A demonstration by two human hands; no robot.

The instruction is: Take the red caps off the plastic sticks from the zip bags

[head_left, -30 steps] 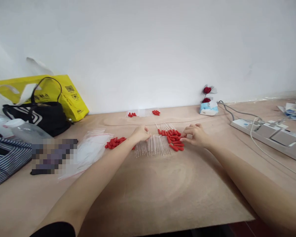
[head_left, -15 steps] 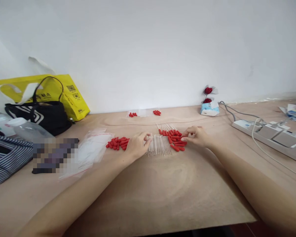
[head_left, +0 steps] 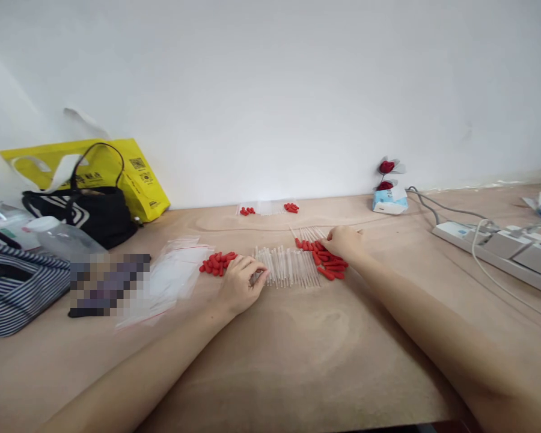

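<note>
My left hand [head_left: 242, 284] is closed in a pinch at the left end of a row of thin clear tubes [head_left: 288, 267]; anything between its fingertips is too small to make out. Just behind it lies a pile of red dropper bulbs [head_left: 215, 263]. My right hand [head_left: 345, 242] reaches over the far right group, its fingers bent together and their tips partly hidden. Beside those tips is a line of red bulbs with thin tubes [head_left: 313, 233] pointing toward the wall. More loose red bulbs [head_left: 331, 264] lie just below this hand.
Clear zip bags [head_left: 174, 279] lie left of the bulbs. Small bags with red bulbs [head_left: 291, 208] rest by the wall. At left stand a yellow bag [head_left: 148, 186], a black bag [head_left: 101, 210] and a plastic bottle [head_left: 67, 240]; at right, a tissue pack [head_left: 390, 201] and a power strip [head_left: 500, 252].
My left hand has moved nearer to me and slightly left, uncovering more tubes. My right hand has shifted away from me, from the loose bulbs toward the line of bulbs with tubes.
</note>
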